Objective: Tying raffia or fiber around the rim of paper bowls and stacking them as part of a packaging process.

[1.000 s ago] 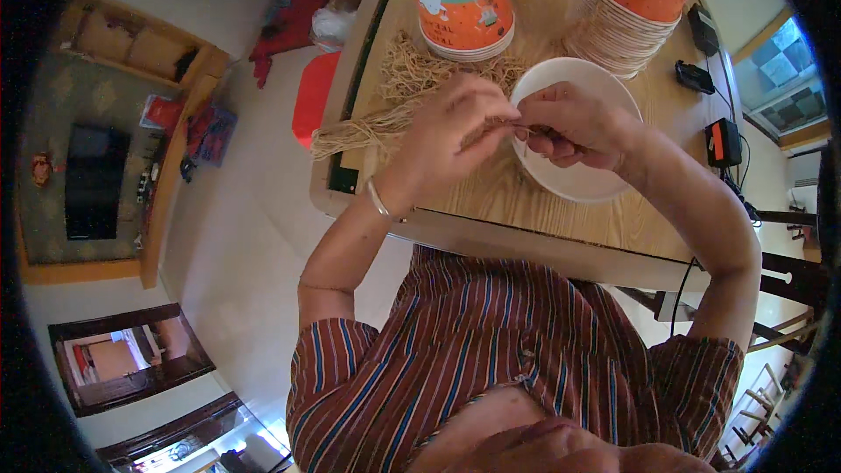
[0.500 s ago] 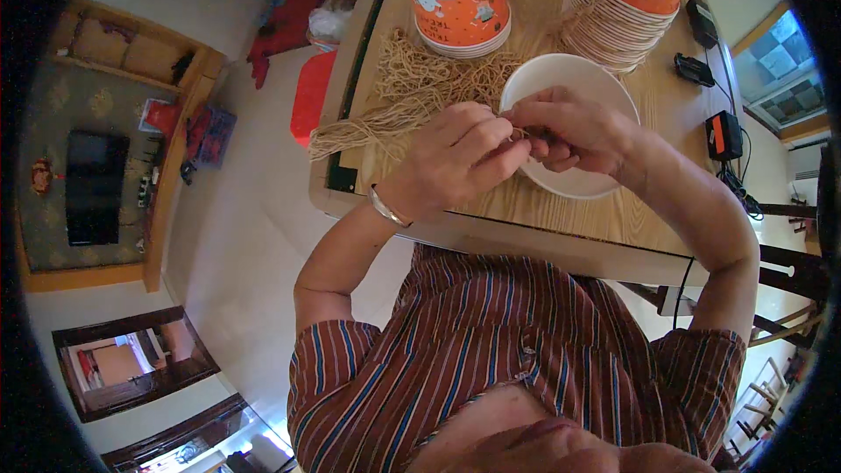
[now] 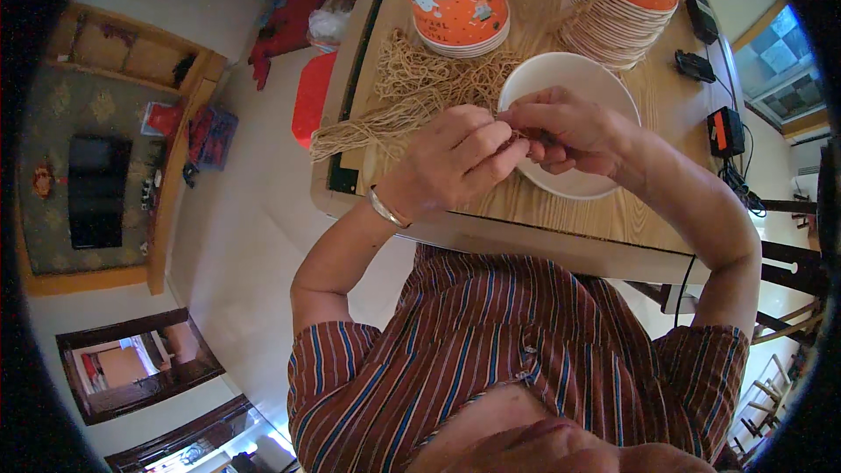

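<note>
Bowl (image 3: pixel 597 79) upright beneath hands (image 3: pixel 460 151) pinching twine (image 3: pixel 519 133); orange buckets (image 3: pixel 618 31) nested upside down.

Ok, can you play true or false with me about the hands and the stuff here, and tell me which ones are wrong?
1. The left hand and right hand are close together. True.
2. The bracelet is on the right arm. False: it is on the left arm.
3. The tangled string lies on the table, left of the white bowl. True.
4. The orange tub just beyond the string has its open end up. False: it stands upside down, base up.
5. The shirt has stripes. True.
6. The black screen is on the picture's right side. False: it is on the left side.
</note>
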A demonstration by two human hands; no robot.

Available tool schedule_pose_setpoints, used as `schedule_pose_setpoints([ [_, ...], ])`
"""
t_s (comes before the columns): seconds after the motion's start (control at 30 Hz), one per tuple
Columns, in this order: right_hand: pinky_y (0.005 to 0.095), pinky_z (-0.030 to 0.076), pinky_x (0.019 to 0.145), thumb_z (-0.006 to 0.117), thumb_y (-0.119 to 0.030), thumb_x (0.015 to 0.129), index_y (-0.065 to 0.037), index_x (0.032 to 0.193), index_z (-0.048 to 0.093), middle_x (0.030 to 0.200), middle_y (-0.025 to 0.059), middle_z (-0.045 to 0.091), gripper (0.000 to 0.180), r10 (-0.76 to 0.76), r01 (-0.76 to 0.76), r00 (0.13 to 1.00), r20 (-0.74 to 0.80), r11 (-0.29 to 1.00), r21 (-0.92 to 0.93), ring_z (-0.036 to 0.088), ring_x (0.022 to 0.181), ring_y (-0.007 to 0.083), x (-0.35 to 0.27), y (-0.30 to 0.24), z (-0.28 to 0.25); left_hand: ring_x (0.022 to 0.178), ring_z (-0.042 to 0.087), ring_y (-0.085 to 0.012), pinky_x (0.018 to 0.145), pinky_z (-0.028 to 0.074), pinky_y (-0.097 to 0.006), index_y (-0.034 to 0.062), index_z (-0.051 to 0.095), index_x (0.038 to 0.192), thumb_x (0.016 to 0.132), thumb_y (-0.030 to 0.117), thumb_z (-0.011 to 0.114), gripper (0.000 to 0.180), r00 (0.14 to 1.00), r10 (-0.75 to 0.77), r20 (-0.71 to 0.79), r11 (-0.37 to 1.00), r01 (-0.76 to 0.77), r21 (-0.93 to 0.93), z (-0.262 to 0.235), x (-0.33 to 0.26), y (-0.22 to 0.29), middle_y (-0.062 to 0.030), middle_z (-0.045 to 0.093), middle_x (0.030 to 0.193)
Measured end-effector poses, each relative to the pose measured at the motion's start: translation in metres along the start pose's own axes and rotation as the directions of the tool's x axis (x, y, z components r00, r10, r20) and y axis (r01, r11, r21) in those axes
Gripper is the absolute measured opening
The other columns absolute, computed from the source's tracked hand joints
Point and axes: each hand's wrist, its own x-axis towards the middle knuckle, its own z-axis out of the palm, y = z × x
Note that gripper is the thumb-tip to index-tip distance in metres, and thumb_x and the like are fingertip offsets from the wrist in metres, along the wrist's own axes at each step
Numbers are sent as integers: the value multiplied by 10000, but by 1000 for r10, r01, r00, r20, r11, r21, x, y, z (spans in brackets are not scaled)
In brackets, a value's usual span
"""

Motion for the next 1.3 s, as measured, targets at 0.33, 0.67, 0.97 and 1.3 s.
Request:
schedule_pose_setpoints([
  [0.33,218,336,399,567,-225,948,-65,798,583,613,10,548,220,-26,27,999,27,999,-34,448,448,78,-1,6,1,850,604,-226,735,529,-348,31,604,921,712,-18,689,231,978,-209,-18,954,200,-225,8,-5,10,-78,576,906],
  [0.67,227,379,435,583,-201,935,-34,834,582,651,18,558,195,-101,100,995,-8,991,-93,483,497,86,1,10,3,822,496,-80,767,435,-229,25,561,931,875,-58,580,102,509,-853,113,214,540,-814,23,-9,38,-14,508,968],
  [0.97,197,360,426,578,-176,942,-64,847,595,650,-3,551,148,-123,122,992,0,990,-70,464,482,61,2,13,5,900,559,-114,838,440,-272,56,590,996,923,75,571,78,187,-914,361,-296,303,-906,21,6,53,-16,604,965],
  [1.3,190,321,424,599,-146,916,-70,875,606,634,-35,499,87,-190,176,978,-90,974,-145,423,494,36,2,17,8,894,553,-62,802,459,-229,62,585,982,936,51,570,50,155,-916,370,-331,227,-916,29,0,54,9,593,957],
])
